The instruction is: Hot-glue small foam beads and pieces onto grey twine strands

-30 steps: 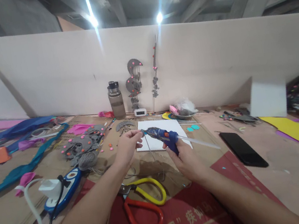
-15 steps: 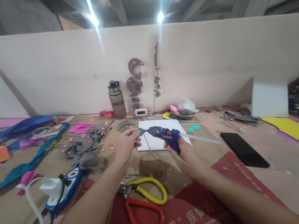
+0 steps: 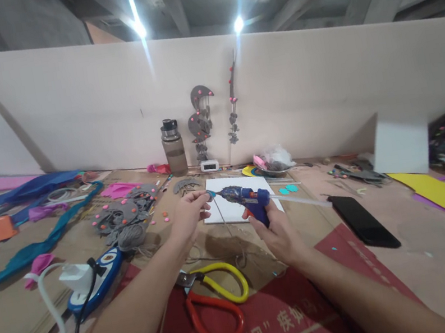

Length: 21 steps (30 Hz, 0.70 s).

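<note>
Between the fingertips of my left hand (image 3: 191, 211) is a small blue-green piece (image 3: 211, 194), with a grey string (image 3: 223, 217) trailing down from it. My right hand (image 3: 280, 231) is wrapped round the handle of a blue hot glue gun (image 3: 254, 201). Its nozzle points left and sits close to the small piece; whether they touch I cannot tell. A clear glue stick (image 3: 300, 200) sticks out of the gun's back end. Below both hands lie scissors (image 3: 215, 304) with one yellow and one red handle. A white sheet (image 3: 230, 210) lies behind the gun.
A black phone (image 3: 364, 221) lies to the right. At left are a power strip (image 3: 97, 284), grey yarn (image 3: 131, 237) and grey cutouts with pink beads (image 3: 122, 214). A water bottle (image 3: 174, 149) and a small clock (image 3: 209, 166) stand at the back wall. Teal pieces (image 3: 289, 189) lie beyond the gun.
The glue gun has shifted slightly right and its body has levelled a little. My left hand stays in place with the small piece.
</note>
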Each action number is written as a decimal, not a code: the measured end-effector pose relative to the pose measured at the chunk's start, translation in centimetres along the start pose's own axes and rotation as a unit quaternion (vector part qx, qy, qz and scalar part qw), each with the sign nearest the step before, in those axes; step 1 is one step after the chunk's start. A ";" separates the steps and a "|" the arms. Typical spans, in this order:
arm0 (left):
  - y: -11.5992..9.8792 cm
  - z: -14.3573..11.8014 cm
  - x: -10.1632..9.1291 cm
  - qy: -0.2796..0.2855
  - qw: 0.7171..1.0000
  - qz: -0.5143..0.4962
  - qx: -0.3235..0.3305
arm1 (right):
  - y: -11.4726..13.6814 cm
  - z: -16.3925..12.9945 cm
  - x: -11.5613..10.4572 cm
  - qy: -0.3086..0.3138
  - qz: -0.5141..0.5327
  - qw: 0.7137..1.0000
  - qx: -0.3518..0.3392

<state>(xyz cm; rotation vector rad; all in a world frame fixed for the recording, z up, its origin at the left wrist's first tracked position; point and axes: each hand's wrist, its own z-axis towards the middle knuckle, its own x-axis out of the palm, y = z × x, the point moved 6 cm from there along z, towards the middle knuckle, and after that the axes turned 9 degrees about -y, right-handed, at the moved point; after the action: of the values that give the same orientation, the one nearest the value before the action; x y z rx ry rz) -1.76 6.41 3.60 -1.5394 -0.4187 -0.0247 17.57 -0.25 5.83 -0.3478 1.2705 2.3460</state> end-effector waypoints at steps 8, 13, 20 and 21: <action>-0.1 -0.4 0.4 0.002 1.000 -0.004 0.003 | -0.6 0.0 0.3 0.025 -0.052 0.998 0.008; -0.1 -0.7 0.6 0.010 1.000 -0.001 0.009 | -0.3 0.0 0.3 0.013 -0.058 0.998 -0.005; 0.3 -0.7 0.7 0.036 0.999 0.009 0.027 | 0.0 -0.1 0.3 0.015 -0.058 0.998 -0.004; 0.4 -0.6 0.7 0.038 0.999 0.010 0.026 | 0.1 -0.2 0.3 0.015 -0.058 0.998 -0.003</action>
<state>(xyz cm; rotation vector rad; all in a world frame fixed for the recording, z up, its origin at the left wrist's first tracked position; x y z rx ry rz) -0.83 5.99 3.45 -1.4873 -0.3398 -0.0562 17.26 -0.33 5.67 -0.4494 1.2227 2.2557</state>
